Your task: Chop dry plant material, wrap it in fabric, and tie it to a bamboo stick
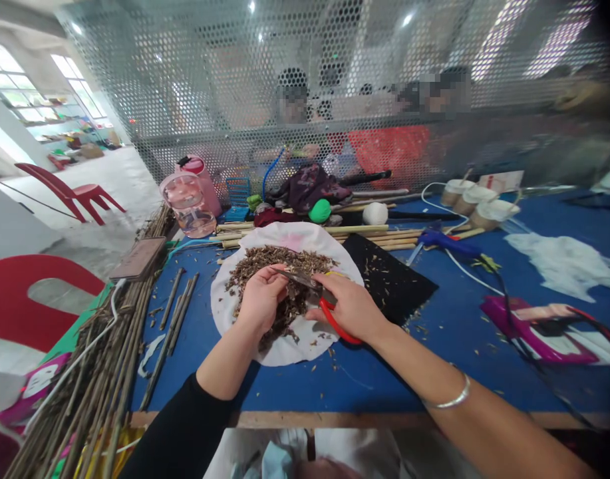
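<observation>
My right hand (357, 303) is closed around a pair of scissors (338, 324) with red handles, the blades pointing left toward my other hand. My left hand (261, 296) has its fingertips pinched together by the blades; what they hold is too small to make out. Both hands are over a heap of brown dried plant bits (255, 261), which lies on a round white cloth-like sheet (225, 296). Beside it, at the right, a black square sheet (399, 279) carries a few scattered flakes.
Bundled thin sticks (105, 326) line the table's left edge. Behind the sheet lie bamboo rods (374, 229), a green ball (319, 211) and a white ball (375, 213). A blue glue gun (447, 244) rests at right. Perforated metal panels (225, 86) stand along the back.
</observation>
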Tool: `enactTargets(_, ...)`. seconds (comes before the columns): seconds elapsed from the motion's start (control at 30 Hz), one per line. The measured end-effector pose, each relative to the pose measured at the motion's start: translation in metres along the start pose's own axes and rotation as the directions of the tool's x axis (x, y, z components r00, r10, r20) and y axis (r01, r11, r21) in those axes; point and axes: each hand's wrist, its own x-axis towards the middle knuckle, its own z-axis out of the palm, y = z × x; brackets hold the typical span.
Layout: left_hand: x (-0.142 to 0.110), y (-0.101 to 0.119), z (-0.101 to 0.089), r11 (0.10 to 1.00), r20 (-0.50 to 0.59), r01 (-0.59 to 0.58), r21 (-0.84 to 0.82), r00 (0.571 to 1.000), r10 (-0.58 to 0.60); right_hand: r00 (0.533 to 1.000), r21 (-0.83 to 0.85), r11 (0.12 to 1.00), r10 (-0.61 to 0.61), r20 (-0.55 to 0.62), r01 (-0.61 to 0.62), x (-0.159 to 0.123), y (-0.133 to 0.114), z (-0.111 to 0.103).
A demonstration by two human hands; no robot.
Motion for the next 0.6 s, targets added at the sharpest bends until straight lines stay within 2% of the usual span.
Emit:
enactTargets(0.1, 0.0005, -0.0010, -0.0003, 1.000, 0.022, 0.005, -0.028, 1.000, -0.005, 1.000, 0.014, 1.000, 0.008, -0.010, -0.007, -0.0014, 0.0009, 0.0013)
enactTargets(0.37, -0.0004, -0.0006, 0.0001, 0.999, 0.008, -0.016, 0.035, 1.000, 0.015, 0.999, 0.058, 0.998, 0.034, 0.003, -0.035, -0.0022, 0.0028, 0.0043)
enactTargets(0.6, -0.0016, -0.0031, -0.0022, 0.993, -0.017, -0.085, 0.080, 0.996, 0.086, 0.998, 0.156, 0.986, 0.051, 0.040, -0.057, -0.0001, 0.0006, 0.0005)
